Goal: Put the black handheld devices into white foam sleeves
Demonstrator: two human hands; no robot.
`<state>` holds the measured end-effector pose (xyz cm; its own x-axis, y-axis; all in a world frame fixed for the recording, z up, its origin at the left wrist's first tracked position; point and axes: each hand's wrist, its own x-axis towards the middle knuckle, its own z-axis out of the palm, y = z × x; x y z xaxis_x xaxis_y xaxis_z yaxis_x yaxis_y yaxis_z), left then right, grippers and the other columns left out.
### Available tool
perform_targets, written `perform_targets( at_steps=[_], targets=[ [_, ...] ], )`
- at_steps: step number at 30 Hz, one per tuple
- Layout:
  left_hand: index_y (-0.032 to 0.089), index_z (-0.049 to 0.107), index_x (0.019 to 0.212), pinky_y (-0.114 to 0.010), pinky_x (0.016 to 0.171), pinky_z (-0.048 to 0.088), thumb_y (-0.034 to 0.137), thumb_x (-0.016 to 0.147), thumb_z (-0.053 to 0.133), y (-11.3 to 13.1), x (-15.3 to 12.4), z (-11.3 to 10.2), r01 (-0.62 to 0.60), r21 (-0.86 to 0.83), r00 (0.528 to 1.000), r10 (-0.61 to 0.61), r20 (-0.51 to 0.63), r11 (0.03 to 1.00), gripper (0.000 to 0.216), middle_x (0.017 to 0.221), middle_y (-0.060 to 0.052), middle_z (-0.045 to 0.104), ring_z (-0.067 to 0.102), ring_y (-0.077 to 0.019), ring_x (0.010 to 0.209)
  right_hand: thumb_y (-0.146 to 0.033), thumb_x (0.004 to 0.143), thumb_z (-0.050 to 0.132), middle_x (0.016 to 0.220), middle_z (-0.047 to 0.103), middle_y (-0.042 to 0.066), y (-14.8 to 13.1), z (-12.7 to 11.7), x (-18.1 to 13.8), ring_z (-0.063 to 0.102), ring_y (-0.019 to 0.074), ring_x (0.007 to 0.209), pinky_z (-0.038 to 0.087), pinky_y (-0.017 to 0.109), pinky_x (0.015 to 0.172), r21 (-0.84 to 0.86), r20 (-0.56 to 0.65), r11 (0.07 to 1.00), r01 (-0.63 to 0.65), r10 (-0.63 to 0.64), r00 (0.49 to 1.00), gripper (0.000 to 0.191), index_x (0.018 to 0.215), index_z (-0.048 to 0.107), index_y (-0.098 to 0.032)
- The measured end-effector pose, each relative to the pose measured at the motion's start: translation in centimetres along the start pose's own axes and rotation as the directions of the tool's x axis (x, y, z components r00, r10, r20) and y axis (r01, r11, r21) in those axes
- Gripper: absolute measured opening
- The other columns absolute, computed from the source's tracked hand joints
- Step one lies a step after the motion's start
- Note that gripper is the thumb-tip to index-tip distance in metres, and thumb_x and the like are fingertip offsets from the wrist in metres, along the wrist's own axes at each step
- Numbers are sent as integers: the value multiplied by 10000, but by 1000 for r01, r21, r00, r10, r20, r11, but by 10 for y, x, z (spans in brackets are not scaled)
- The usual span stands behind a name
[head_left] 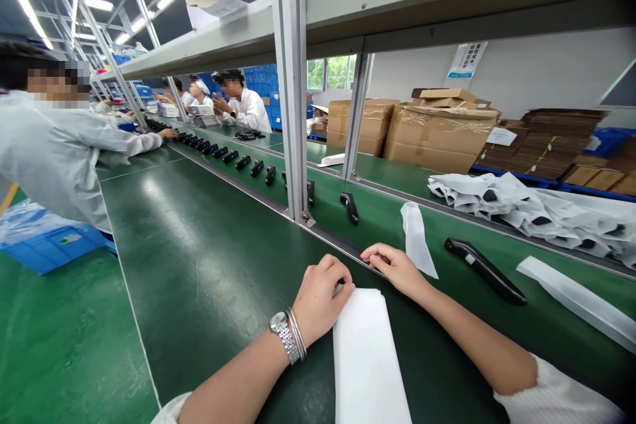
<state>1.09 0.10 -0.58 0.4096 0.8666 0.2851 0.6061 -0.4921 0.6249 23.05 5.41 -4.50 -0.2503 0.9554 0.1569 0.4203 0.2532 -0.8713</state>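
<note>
Loads of open bench (199, 265) off to the left, rail (258, 193) along the far edge right by the fingers. Pouch (365, 351) flat by the near edge, cut off at the bottom. Left hand (320, 298) curled shut, pinching its far left corner. Right hand (392, 265) half-curled just past its far edge, fingertips tucked under, so can't tell the grip. Black scanner (484, 270) just right of that.

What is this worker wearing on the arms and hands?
The left hand and right hand are bare, ungloved. On the left wrist sit a silver metal wristwatch with a link band and thin silver bangles. White sleeves end near the elbows: the left sleeve, and the ribbed knit right sleeve.
</note>
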Motion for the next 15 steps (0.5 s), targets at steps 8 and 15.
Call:
perform_targets(
  at_steps=[8, 15],
  targets=[
    [206, 595, 822, -316, 799, 399, 180, 858, 508, 0, -1, 0, -8, 8, 1000, 8, 13, 1000, 97, 940, 0, 583, 571, -157, 867, -294, 876, 472, 925, 662, 23, -6, 0, -2, 629, 176, 793, 502, 330, 778, -2, -1, 1000, -11, 11, 1000, 219, 939, 667, -218],
    [207, 593, 827, -330, 841, 388, 179, 858, 521, 0, -1, 1, -18, 21, 999, 18, 30, 1000, 83, 953, 2, 586, 570, -162, 905, -282, 869, 475, 946, 654, 26, -4, 0, -1, 617, 177, 816, 508, 318, 765, 2, 0, 1000, 11, -11, 1000, 213, 923, 670, -216]
  ],
)
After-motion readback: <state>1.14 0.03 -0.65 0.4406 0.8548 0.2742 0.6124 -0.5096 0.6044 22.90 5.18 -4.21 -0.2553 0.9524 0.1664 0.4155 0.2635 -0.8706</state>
